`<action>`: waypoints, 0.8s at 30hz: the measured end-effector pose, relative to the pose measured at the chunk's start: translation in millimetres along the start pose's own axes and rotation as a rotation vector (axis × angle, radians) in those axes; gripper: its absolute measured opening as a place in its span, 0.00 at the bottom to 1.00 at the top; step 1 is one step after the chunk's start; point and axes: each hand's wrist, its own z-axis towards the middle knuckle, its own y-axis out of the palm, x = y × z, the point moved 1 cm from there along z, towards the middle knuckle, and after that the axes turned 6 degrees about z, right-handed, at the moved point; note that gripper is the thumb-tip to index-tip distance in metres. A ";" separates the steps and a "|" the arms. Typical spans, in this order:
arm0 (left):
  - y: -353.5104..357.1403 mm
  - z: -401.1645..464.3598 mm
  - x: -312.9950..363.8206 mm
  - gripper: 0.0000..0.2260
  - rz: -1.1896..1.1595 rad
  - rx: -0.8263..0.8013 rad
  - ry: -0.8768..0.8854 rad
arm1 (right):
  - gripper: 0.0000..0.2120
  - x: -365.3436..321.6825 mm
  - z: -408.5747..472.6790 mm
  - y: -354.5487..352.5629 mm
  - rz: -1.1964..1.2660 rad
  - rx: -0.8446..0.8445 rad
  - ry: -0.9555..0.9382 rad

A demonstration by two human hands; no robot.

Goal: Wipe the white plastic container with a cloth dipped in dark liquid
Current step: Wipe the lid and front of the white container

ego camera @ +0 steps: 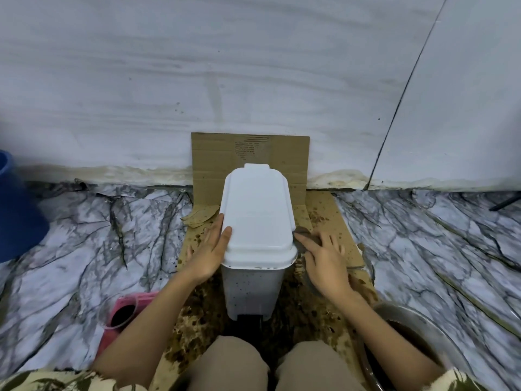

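Stained cardboard (324, 213) shields the marble floor beneath the white plastic container (258, 210). Left hand (214, 249), fingers straight, steadies its lid at nine o'clock; right hand (324, 258) presses, seemingly, the cloth (303, 231) at three o'clock.

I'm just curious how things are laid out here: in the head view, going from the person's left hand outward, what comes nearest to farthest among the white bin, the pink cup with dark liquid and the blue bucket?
From the left hand:
1. White bin, touched by the hand at its lid's left edge.
2. Pink cup, lower left on the floor.
3. Blue bucket, at the far left edge.
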 end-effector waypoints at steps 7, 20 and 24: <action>1.6 -1.4 6.1 0.31 -0.014 0.004 0.001 | 0.21 -4.8 -21.3 -7.7 -0.168 0.106 -0.117; -0.8 -3.9 8.1 0.28 -0.036 0.019 0.010 | 0.24 -31.1 -59.9 14.8 0.515 0.057 0.151; -0.8 -6.8 13.3 0.26 -0.103 0.014 0.026 | 0.25 -31.7 -71.3 18.9 0.547 0.044 0.179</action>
